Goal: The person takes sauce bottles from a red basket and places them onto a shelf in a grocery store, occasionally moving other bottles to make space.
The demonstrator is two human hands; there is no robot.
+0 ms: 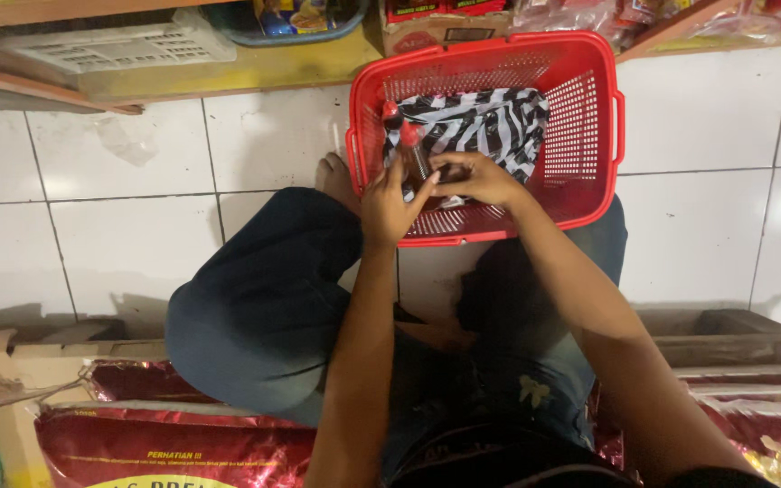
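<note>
So, seated on the white tiled floor (119, 226), knees up, red plastic basket (589, 117) just past my legs. Both hands inside the basket's near edge. My left hand (389, 206) has its fingers curled round the side of a dark bottle with a red cap (411, 149); the bottle stands roughly upright, leaning slightly, at the basket's near left part. My right hand (479, 178) meets it from the other side, fingers bent and closed over the bottle's lower body, touching the left hand's fingertips. A second red-capped bottle (392, 116) sits just beside the first, toward the basket's left wall. Black-and-white striped bag (490, 122) lies in the basket behind both bottles, touching them. My bare foot (334, 179) is just left of the basket. Red shiny sacks (174, 443) behind me, low in view. White crate (110, 41) and blue tub (286, 23) on the shelf beyond.
</note>
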